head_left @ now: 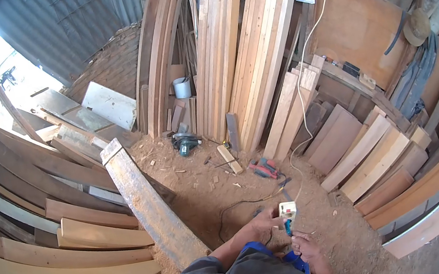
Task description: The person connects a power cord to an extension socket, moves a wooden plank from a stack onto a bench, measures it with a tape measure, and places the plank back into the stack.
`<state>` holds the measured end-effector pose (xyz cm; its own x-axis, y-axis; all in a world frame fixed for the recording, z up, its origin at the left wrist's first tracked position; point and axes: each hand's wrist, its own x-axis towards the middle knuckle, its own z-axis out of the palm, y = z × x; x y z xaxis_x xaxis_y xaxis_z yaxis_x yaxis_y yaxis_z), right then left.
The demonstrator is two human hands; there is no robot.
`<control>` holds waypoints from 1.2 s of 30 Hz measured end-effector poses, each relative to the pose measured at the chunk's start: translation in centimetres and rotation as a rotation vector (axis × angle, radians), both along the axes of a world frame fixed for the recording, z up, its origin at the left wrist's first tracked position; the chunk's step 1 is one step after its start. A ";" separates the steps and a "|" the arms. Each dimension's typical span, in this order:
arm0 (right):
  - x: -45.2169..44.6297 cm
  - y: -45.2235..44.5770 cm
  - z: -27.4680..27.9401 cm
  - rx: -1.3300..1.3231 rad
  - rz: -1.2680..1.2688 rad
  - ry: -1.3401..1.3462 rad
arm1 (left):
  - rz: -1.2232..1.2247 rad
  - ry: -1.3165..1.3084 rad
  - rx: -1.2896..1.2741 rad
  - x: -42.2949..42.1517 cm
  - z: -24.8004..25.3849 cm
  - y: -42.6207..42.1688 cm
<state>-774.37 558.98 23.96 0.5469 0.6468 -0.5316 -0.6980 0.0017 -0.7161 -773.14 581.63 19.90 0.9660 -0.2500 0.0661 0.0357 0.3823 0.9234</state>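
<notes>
My left hand [267, 220] grips the left side of a white extension socket [288, 207] with a small red spot on its face. A pale cable runs up from the socket. Just below, my right hand [308, 246] has its fingers closed around a blue plug [288, 227] at the socket's lower edge. Whether the plug's pins are in the socket I cannot tell. A red power tool [264, 168] lies on the dusty floor beyond my hands, with a dark cord near it.
A long sawdust-covered plank [151, 202] stretches out on the left, beside stacked boards [77, 262]. Tall planks [227, 47] lean at the back. A green power tool [185, 144], a white bucket [182, 88] and wood offcuts [230, 159] are further off. More boards [379, 159] lie right.
</notes>
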 end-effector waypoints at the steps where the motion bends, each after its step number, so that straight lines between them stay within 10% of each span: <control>1: -0.4 -0.1 0.2 0.014 0.030 0.011 | 0.014 0.020 0.063 -0.2 0.1 0.3; 18: -0.6 0.5 -1.6 -0.337 -0.070 -0.140 | -0.031 0.049 0.225 -1.9 2.1 -4.5; 25: 0.0 -0.1 -10.0 -0.659 0.044 -0.978 | 0.173 -0.066 0.257 -2.1 0.5 -5.5; 33: 0.7 2.5 -1.7 -0.667 0.144 -1.034 | 0.294 -0.018 0.591 -1.1 1.5 -3.9; 36: -0.2 0.9 2.6 -0.684 0.223 -0.952 | 0.701 0.000 0.646 0.3 -2.9 1.0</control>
